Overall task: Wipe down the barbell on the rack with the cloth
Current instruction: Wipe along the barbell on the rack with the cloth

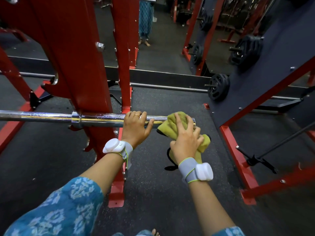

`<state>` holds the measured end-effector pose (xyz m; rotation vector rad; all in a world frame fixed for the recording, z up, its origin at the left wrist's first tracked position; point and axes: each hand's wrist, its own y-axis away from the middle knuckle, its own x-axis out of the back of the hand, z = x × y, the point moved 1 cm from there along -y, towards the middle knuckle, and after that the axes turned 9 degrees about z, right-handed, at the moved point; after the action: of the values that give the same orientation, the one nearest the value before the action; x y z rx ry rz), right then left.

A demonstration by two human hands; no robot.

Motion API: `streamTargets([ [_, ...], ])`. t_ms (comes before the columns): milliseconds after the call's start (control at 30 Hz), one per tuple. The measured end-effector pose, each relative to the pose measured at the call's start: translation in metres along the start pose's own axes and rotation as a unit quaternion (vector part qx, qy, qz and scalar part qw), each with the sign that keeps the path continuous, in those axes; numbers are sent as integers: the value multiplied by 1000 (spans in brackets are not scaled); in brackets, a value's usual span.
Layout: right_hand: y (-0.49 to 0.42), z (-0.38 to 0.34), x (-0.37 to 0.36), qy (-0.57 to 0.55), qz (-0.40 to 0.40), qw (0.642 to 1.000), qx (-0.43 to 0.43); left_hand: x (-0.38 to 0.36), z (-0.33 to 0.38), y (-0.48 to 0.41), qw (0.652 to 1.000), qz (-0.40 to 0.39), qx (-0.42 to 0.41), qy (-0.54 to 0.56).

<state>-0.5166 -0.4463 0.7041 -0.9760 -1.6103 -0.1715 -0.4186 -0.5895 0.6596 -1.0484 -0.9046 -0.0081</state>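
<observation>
- The left hand (136,127) is curled over the top of the barbell (51,116), fingers wrapped round the thick end section and thumb stretched along the near side; a ring shows on one finger.
- The right hand (185,142) clutches the cloth (177,122), fingers spread and bent over it and pressing it against the bar's outer end, just to the right of the left hand.
- The cloth is olive-green and soft-looking. One part is draped over the bar's tip and the rest is bunched and hanging below the palm, with a dark edge showing.
- The barbell is bright chrome and lies level across the view from the left edge. A thin shaft meets a raised collar (75,119), then a thicker end section carries speckled highlights.
- It sits in front of the red upright of the rack (76,65), near the collar.
- Each wrist wears a grey wristband (127,149) carrying a white pod.
- Black weight plates (219,89) hang on pegs at the right, above a dark speckled floor (162,193).
</observation>
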Motion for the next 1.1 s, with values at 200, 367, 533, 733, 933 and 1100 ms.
streamTargets([
  [200,8,-10,4,14,-44,995,92,3,1,-2,1000,-19,6,6],
  [367,-10,-4,13,38,-51,997,35,7,-6,1,997,-60,-3,43],
  [533,-15,-26,8,26,-49,995,84,19,-26,13,996,-45,-14,79],
  [733,1,-29,-4,20,-6,990,142,47,-68,19,998,29,18,57],
  [933,-14,-54,0,33,-49,995,78,66,-102,31,996,54,64,4],
  [1100,-1,-63,-12,8,-39,983,179,77,-113,38,995,71,65,-26],
])
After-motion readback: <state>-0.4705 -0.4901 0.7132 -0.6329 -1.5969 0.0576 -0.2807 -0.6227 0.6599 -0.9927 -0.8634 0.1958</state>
